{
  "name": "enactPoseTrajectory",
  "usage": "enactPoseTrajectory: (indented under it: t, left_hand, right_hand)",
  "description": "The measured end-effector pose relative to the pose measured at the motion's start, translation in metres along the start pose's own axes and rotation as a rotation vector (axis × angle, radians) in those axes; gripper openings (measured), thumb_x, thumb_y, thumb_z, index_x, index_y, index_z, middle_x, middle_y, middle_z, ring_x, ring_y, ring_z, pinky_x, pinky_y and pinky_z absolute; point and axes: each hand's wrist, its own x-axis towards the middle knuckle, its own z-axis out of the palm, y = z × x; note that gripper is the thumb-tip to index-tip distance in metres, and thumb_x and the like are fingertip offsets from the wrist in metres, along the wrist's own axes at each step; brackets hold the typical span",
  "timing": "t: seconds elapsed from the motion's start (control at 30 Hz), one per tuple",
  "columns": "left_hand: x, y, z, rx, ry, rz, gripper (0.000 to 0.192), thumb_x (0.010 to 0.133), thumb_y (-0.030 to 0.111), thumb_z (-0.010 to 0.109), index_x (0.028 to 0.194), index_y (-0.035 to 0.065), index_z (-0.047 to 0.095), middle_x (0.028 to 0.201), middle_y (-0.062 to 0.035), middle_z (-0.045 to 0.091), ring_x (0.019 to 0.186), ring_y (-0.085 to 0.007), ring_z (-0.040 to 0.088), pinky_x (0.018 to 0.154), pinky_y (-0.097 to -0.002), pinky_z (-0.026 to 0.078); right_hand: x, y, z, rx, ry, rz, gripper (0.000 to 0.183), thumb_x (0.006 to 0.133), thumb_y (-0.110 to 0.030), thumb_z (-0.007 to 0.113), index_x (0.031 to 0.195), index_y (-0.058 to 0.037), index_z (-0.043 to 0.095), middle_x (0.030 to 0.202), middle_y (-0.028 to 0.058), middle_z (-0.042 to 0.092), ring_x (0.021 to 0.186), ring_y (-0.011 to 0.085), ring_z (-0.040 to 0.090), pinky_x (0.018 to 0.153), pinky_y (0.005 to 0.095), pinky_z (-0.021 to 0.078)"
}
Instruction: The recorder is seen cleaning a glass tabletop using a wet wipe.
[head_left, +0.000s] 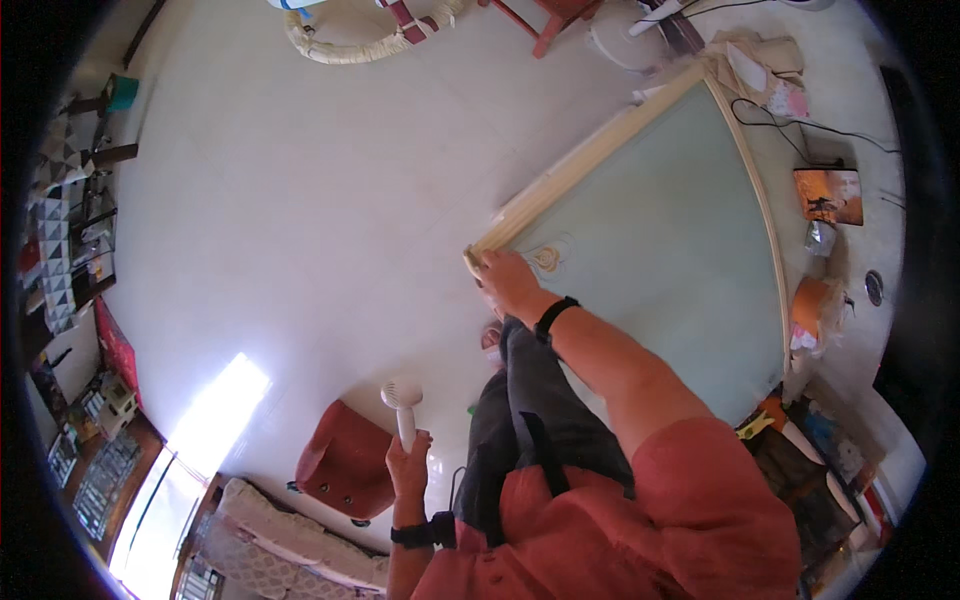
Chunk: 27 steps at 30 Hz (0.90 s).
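My left hand (409, 466) is closed around the handle of a small white handheld fan (406, 418), its round head pointing away from me. My right hand (508, 281) grips the near corner of a large pale-green panel (667, 202) with a cream edge. The panel has a gold, leaf-like motif (548, 259) beside my right wrist. My fingers wrap over the cream edge (592, 161), and their undersides are hidden. Whether the panel is a tabletop or a cabinet face I cannot tell.
A red upholstered seat on casters (349, 461) stands beside my left hand, with a sofa (300, 540) behind it. Ahead are a curved wrapped frame (352, 52) and a red wooden stool (551, 22). Cables (825, 135) and an orange box (828, 196) lie beyond the panel.
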Motion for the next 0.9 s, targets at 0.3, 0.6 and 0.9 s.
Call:
enactPoseTrajectory:
  t: [0.3, 0.6, 0.9]
  left_hand:
    - [-0.017, 0.081, -0.044, 0.211, 0.091, 0.077, 0.024, 0.079, 0.019, 0.061, 0.086, -0.0040, 0.060, 0.074, -0.0085, 0.064, 0.066, -0.0154, 0.060, 0.061, -0.0297, 0.049]
    - [0.012, 0.105, -0.089, 0.106, 0.001, 0.184, 0.019, 0.080, 0.015, 0.058, 0.086, -0.0033, 0.058, 0.073, -0.0075, 0.062, 0.065, -0.0163, 0.059, 0.060, -0.0283, 0.046]
    - [0.102, 0.132, -0.206, -0.241, 0.034, 0.217, 0.025, 0.079, 0.018, 0.061, 0.086, -0.0053, 0.056, 0.074, -0.0112, 0.061, 0.065, -0.0176, 0.061, 0.057, -0.0284, 0.050]
  right_hand:
    - [-0.074, 0.076, -0.053, 0.133, -0.082, 0.197, 0.014, 0.072, -0.010, 0.059, 0.083, -0.0068, 0.066, 0.080, 0.0061, 0.061, 0.076, 0.0208, 0.059, 0.064, 0.0374, 0.0486]
    - [-0.115, 0.093, -0.119, 2.138, 0.008, 0.559, 0.025, 0.075, 0.002, 0.052, 0.097, -0.0065, 0.057, 0.084, 0.0025, 0.056, 0.074, 0.0167, 0.055, 0.069, 0.0296, 0.0472]
    - [-0.062, -0.066, -0.241, 1.900, 0.388, 0.636, 0.028, 0.079, 0.002, 0.053, 0.102, -0.0130, 0.053, 0.099, 0.0050, 0.057, 0.092, 0.0208, 0.058, 0.079, 0.0365, 0.0502]
